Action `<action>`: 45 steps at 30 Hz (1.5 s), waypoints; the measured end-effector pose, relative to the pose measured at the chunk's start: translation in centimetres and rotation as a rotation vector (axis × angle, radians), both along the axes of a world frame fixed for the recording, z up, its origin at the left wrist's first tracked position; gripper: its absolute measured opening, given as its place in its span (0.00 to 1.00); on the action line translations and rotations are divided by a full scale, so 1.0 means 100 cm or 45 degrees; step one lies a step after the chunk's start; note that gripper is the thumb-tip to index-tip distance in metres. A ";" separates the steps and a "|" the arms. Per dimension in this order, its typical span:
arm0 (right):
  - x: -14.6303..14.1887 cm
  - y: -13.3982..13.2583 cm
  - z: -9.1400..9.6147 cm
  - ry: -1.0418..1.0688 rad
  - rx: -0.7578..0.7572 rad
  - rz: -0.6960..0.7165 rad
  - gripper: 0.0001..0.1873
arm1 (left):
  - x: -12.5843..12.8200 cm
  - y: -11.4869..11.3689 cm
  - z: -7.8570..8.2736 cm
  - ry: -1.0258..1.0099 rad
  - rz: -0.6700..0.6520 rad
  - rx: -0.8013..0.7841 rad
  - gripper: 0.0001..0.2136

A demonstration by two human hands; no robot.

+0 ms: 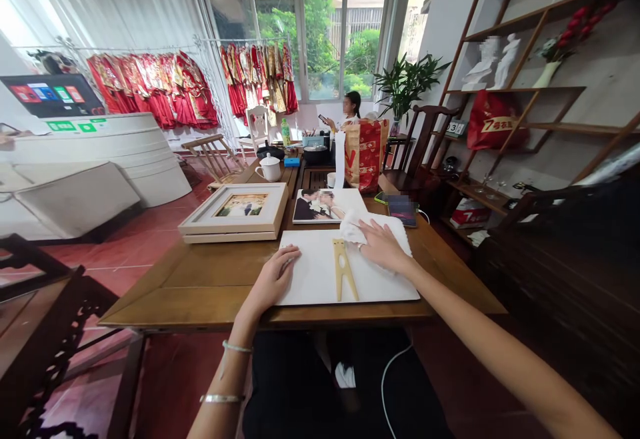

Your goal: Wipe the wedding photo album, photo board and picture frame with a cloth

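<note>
A white board (310,272) lies flat near the table's front edge. My left hand (277,274) rests on its left edge, fingers slightly bent and holding nothing. On the right, my right hand (383,246) holds a bunched white cloth (397,228) down against the board, fingers spread over it. Part of the cloth is hidden beneath the palm. Between my hands lies a tan A-shaped piece (343,269) with an oval hole and two legs. Just behind the board is a printed couple photo panel (320,206).
Stacked framed pictures (235,212) lie to the left on the wooden table (200,286). A phone (403,209) with a cable is at right. Farther back stand a lidded white cup (270,168), a red paper bag (365,156) and a seated person (350,109).
</note>
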State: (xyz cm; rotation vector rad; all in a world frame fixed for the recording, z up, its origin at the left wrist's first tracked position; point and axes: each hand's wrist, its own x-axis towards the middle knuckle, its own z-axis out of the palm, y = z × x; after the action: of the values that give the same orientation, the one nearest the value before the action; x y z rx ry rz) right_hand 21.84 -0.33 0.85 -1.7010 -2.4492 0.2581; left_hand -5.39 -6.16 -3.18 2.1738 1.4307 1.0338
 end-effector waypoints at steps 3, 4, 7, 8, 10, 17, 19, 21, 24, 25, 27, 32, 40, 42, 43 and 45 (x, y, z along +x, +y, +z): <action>-0.021 -0.003 -0.004 0.000 0.027 -0.012 0.31 | 0.000 0.000 0.000 -0.007 0.006 0.006 0.15; -0.025 -0.007 -0.006 -0.001 0.031 0.012 0.31 | 0.000 0.001 -0.001 -0.007 0.009 0.006 0.15; -0.030 -0.028 -0.008 -0.012 0.047 0.159 0.35 | 0.000 0.001 -0.002 -0.004 0.013 0.012 0.15; -0.028 -0.037 -0.008 -0.020 0.053 0.222 0.37 | 0.000 0.001 -0.002 -0.004 0.013 0.016 0.15; -0.022 -0.059 -0.007 -0.033 0.058 0.350 0.42 | 0.000 0.001 -0.003 -0.004 0.014 0.024 0.15; 0.006 -0.128 0.005 0.037 -0.039 0.572 0.48 | 0.000 0.002 -0.004 -0.012 0.016 0.011 0.15; 0.009 -0.130 0.008 0.074 -0.077 0.545 0.48 | 0.000 0.001 -0.003 -0.021 0.016 0.007 0.15; 0.009 -0.121 0.007 0.104 -0.094 0.493 0.48 | 0.000 0.000 -0.002 -0.025 0.015 0.006 0.15; 0.005 -0.095 0.003 0.099 -0.073 0.390 0.46 | -0.001 -0.001 -0.001 -0.021 0.010 0.005 0.15; 0.003 -0.085 0.002 0.087 -0.062 0.352 0.46 | -0.001 -0.001 0.000 -0.020 0.008 0.005 0.15; -0.002 -0.064 0.000 0.063 -0.046 0.289 0.44 | -0.002 -0.001 -0.001 -0.024 0.003 0.004 0.15; -0.019 -0.018 0.001 0.011 -0.050 0.189 0.38 | -0.003 0.000 -0.002 -0.034 0.006 0.002 0.15; -0.059 0.012 0.001 -0.011 -0.020 0.159 0.33 | -0.001 0.001 -0.001 -0.027 0.006 -0.015 0.15; -0.065 0.006 0.001 -0.017 -0.003 0.205 0.34 | -0.001 0.001 0.000 -0.032 0.005 -0.011 0.15; -0.066 0.000 0.001 -0.022 0.006 0.236 0.35 | -0.001 0.001 0.000 -0.034 0.001 -0.007 0.15; -0.067 -0.016 0.001 -0.035 0.033 0.312 0.36 | 0.000 0.001 0.000 -0.037 -0.003 -0.005 0.15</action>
State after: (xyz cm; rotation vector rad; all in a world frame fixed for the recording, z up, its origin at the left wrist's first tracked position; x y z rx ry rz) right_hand 15.18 -1.94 0.99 -1.4016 -2.6688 0.2300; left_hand -5.42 -6.10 -3.13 2.1483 1.4161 1.0562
